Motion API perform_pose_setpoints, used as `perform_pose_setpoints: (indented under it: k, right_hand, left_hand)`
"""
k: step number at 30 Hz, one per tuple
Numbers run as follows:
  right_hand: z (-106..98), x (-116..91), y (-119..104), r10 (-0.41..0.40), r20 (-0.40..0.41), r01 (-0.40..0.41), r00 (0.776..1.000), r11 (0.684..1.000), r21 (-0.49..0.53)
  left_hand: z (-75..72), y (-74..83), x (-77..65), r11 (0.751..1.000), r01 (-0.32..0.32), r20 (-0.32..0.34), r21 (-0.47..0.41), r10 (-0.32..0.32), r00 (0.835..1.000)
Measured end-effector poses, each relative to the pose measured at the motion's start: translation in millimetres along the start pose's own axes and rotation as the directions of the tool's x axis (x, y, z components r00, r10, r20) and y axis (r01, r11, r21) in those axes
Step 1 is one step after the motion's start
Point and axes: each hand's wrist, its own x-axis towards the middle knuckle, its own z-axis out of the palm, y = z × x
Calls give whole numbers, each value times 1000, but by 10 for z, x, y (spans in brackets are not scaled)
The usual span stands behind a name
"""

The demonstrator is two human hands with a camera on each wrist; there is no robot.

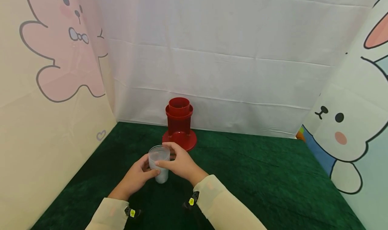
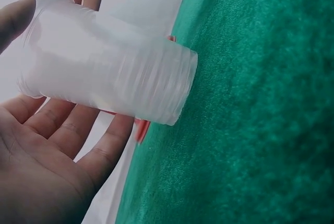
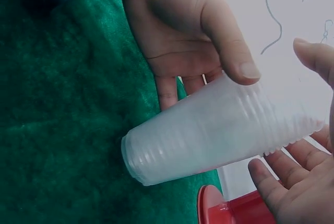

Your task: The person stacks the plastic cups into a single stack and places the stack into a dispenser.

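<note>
A stack of clear plastic cups (image 1: 161, 174), nested in one another, is held upright just above the green cloth, its ridged rims at the top. My left hand (image 1: 136, 177) grips it from the left, thumb on the near side and fingers behind. The right hand (image 1: 183, 164) curves round the rim end from the right; in the right wrist view, the right thumb (image 3: 315, 59) stands off from the plastic while the fingers (image 3: 269, 182) lie along the other side. Behind the hands stands a red plastic tube-shaped holder (image 1: 179, 124) on a wide round base.
Green velvety cloth (image 1: 257, 176) covers the table. A white curtain (image 1: 227, 71) hangs at the back edge. Cloth walls with printed cartoon animals close off the left (image 1: 60, 129) and right (image 1: 363, 129) sides.
</note>
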Motion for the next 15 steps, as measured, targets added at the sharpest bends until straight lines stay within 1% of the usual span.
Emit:
perform_pose_setpoints:
  k: [4,9,12,15]
  right_hand:
    - [10,-9,18,10,3,-10,1000,1000,10]
    - [-6,-21,33,16,3,-17,1000,1000,21]
    - [-21,-30,59,17,7,-17,1000,999,33]
    - [-42,-50,76,21,9,-22,1000,999,46]
  left_hand:
    - [-2,22,-2,1000,6,-4,8,-6,1000]
    - [-12,43,-11,999,31,-11,8,-31,999]
    - [-43,50,-24,999,37,-13,11,-37,999]
    - [-91,66,-43,999,27,-16,24,-27,1000]
